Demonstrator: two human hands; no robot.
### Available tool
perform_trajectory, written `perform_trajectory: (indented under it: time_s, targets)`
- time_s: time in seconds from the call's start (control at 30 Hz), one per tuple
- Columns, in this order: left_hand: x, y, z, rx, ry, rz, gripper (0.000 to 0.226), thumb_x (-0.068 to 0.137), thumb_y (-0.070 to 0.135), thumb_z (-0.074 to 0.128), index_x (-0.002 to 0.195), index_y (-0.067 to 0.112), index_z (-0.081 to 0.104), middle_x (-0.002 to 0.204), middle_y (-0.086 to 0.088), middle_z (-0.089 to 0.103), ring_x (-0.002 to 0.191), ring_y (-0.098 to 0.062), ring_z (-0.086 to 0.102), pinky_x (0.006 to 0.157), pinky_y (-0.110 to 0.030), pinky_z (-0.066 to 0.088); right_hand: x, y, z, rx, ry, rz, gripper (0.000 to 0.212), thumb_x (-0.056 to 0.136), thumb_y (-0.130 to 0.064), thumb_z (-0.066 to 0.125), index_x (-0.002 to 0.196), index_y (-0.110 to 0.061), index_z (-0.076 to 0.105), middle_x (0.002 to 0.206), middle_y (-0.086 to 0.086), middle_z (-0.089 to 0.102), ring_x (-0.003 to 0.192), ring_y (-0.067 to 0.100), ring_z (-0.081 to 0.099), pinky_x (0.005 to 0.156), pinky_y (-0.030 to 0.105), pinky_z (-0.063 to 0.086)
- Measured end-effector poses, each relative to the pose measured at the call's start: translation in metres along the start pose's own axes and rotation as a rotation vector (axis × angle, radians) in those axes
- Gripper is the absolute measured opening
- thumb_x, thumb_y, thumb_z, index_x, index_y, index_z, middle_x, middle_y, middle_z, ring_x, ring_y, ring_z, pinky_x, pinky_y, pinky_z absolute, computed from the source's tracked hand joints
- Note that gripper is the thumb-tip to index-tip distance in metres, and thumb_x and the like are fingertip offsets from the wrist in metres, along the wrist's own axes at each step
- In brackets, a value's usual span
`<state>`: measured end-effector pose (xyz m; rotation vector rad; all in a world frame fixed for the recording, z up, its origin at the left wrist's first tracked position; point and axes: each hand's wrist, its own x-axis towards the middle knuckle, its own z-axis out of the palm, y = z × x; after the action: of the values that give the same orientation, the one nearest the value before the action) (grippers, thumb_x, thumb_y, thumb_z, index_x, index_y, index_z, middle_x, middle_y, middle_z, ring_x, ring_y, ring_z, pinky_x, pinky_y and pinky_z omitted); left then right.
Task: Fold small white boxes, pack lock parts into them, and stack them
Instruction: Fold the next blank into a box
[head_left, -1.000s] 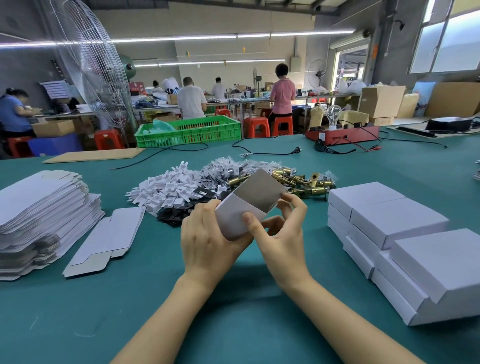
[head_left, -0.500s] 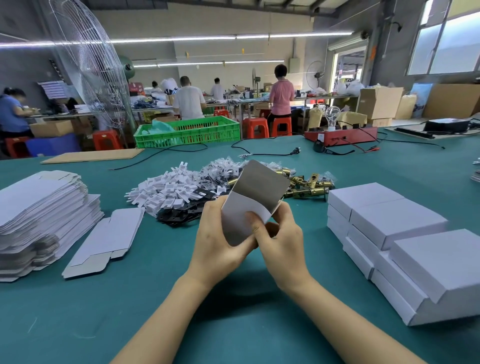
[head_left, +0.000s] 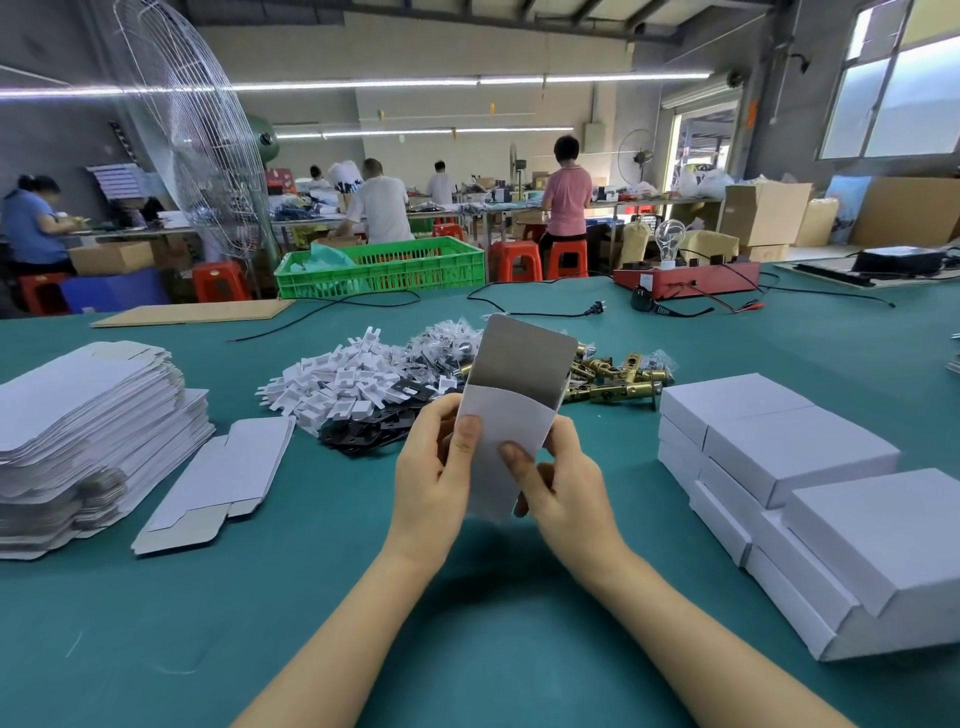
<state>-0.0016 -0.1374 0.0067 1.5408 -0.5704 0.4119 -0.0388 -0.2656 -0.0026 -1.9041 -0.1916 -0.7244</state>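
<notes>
A half-folded small white box stands nearly upright above the green table, its grey inner flap pointing up. My left hand grips its left side with the thumb on the white front. My right hand grips its right side, thumb pressed on the front too. Behind it lie a pile of white plastic pieces, black plates and brass lock latches. Closed white boxes are stacked at the right. Flat box blanks are piled at the left.
One loose flat blank lies beside the left pile. A green crate, black cables and a red tester with a bulb sit at the table's far side. People work at benches beyond.
Both hands have turned the box from a slant to nearly upright and raised it a little, with the grey flap now pointing up.
</notes>
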Motion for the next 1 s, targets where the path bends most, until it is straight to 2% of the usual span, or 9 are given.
perform_trajectory:
  time_s: [0.17, 0.27, 0.4, 0.5, 0.6, 0.7, 0.77, 0.87, 1.0]
  targets:
    - [0.0, -0.003, 0.002, -0.048, -0.014, -0.033, 0.016, 0.093, 0.043, 0.051, 0.103, 0.035, 0.061, 0.096, 0.01, 0.07, 0.087, -0.01, 0.063, 0.075, -0.024, 0.05, 0.003, 0.004, -0.005, 0.004, -0.04, 0.064, 0.041, 0.083, -0.054, 0.052, 0.105, -0.019, 0.048, 0.086, 0.008, 0.067, 0.052, 0.02, 0.057, 0.059, 0.05, 0.052]
    - [-0.002, -0.005, 0.001, -0.049, -0.029, -0.042, 0.019, 0.093, 0.046, 0.052, 0.103, 0.033, 0.062, 0.093, 0.009, 0.07, 0.085, -0.01, 0.062, 0.075, -0.026, 0.049, 0.004, 0.008, -0.007, -0.052, -0.032, 0.058, 0.039, 0.084, -0.056, 0.05, 0.104, -0.023, 0.047, 0.085, -0.002, 0.066, 0.058, 0.015, 0.057, 0.059, 0.044, 0.052]
    - [-0.001, -0.005, 0.0, -0.062, -0.031, -0.057, 0.023, 0.092, 0.049, 0.053, 0.101, 0.03, 0.064, 0.09, 0.012, 0.07, 0.081, -0.005, 0.062, 0.071, -0.019, 0.051, 0.006, 0.012, -0.008, -0.109, -0.016, 0.031, 0.039, 0.082, -0.061, 0.045, 0.103, -0.029, 0.044, 0.076, -0.016, 0.058, 0.06, 0.002, 0.052, 0.056, 0.024, 0.042]
    - [0.0, -0.006, -0.001, -0.063, -0.037, -0.066, 0.024, 0.091, 0.047, 0.053, 0.101, 0.027, 0.063, 0.088, 0.014, 0.07, 0.079, -0.004, 0.062, 0.07, -0.017, 0.05, 0.006, 0.014, -0.008, -0.107, -0.022, 0.026, 0.036, 0.083, -0.06, 0.043, 0.103, -0.03, 0.042, 0.085, -0.015, 0.061, 0.061, 0.002, 0.052, 0.056, 0.022, 0.038]
    - [0.001, -0.006, -0.004, -0.085, -0.047, -0.08, 0.04, 0.082, 0.058, 0.063, 0.1, 0.023, 0.059, 0.086, 0.016, 0.068, 0.078, -0.002, 0.061, 0.07, -0.016, 0.048, 0.005, 0.013, -0.006, -0.141, -0.077, 0.0, 0.032, 0.086, -0.057, 0.04, 0.104, -0.031, 0.042, 0.088, -0.014, 0.06, 0.07, 0.01, 0.055, 0.059, 0.024, 0.041]
    - [0.006, -0.009, -0.013, -0.113, -0.085, -0.124, 0.038, 0.079, 0.045, 0.075, 0.103, 0.021, 0.06, 0.092, 0.015, 0.073, 0.085, 0.0, 0.067, 0.07, -0.012, 0.049, 0.004, 0.013, -0.001, -0.186, -0.143, -0.022, 0.034, 0.092, -0.049, 0.044, 0.114, -0.022, 0.046, 0.093, -0.013, 0.059, 0.078, 0.014, 0.057, 0.066, 0.027, 0.046]
    - [0.008, -0.011, -0.017, -0.106, -0.136, -0.14, 0.033, 0.076, 0.035, 0.073, 0.104, 0.02, 0.064, 0.094, 0.014, 0.074, 0.086, 0.001, 0.068, 0.07, -0.01, 0.049, 0.004, 0.013, 0.001, -0.168, -0.135, -0.033, 0.034, 0.093, -0.047, 0.046, 0.115, -0.021, 0.047, 0.088, -0.017, 0.058, 0.072, 0.003, 0.054, 0.062, 0.02, 0.043]
    - [0.009, -0.01, -0.016, -0.123, -0.162, -0.163, 0.028, 0.076, 0.032, 0.07, 0.101, 0.022, 0.067, 0.093, 0.014, 0.075, 0.085, 0.002, 0.068, 0.068, -0.011, 0.05, 0.005, 0.011, -0.002, -0.086, -0.106, -0.017, 0.027, 0.088, -0.052, 0.044, 0.106, -0.032, 0.043, 0.081, -0.022, 0.056, 0.065, -0.006, 0.052, 0.055, 0.013, 0.038]
    - [0.007, -0.009, -0.008, -0.146, -0.106, -0.175, 0.029, 0.076, 0.032, 0.07, 0.102, 0.02, 0.067, 0.095, 0.01, 0.075, 0.084, -0.001, 0.069, 0.069, -0.014, 0.052, 0.006, 0.01, -0.004, -0.011, -0.069, -0.022, 0.016, 0.089, -0.049, 0.048, 0.102, -0.039, 0.044, 0.071, -0.033, 0.055, 0.057, -0.001, 0.049, 0.054, 0.012, 0.036]
